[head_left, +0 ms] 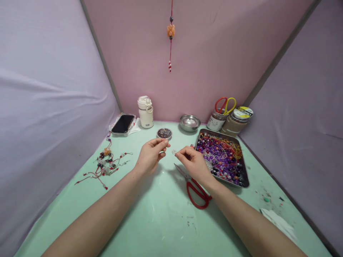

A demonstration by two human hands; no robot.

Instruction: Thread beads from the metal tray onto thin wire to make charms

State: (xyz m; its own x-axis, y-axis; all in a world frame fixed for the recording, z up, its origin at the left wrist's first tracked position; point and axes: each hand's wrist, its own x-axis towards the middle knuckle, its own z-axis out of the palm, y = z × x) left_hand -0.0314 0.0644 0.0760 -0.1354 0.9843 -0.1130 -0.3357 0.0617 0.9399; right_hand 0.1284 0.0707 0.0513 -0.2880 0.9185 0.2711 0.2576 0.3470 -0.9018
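Observation:
My left hand (pixel 152 154) is closed in a pinch above the table, thumb against forefinger; what lies between the fingertips is too small to make out. Just to its right, my right hand (pixel 195 163) pinches a small cluster of clear beads (pixel 174 152) at its fingertips. Any thread between the hands is too fine to see. Red-handled scissors (pixel 197 194) lie under my right hand and wrist, partly hidden. Behind my left fingertips sits a small round dish (pixel 164 134) with tiny dark and shiny pieces.
A metal tray (pixel 245 178) of mixed beads and threads lies right. Beaded red cords (pixel 105 164) lie left. Along the back are a phone (pixel 123 124), white bottle (pixel 146 112), steel bowl (pixel 190 123), and jars (pixel 215 121) with scissors. A beaded string (pixel 170 31) hangs on the wall.

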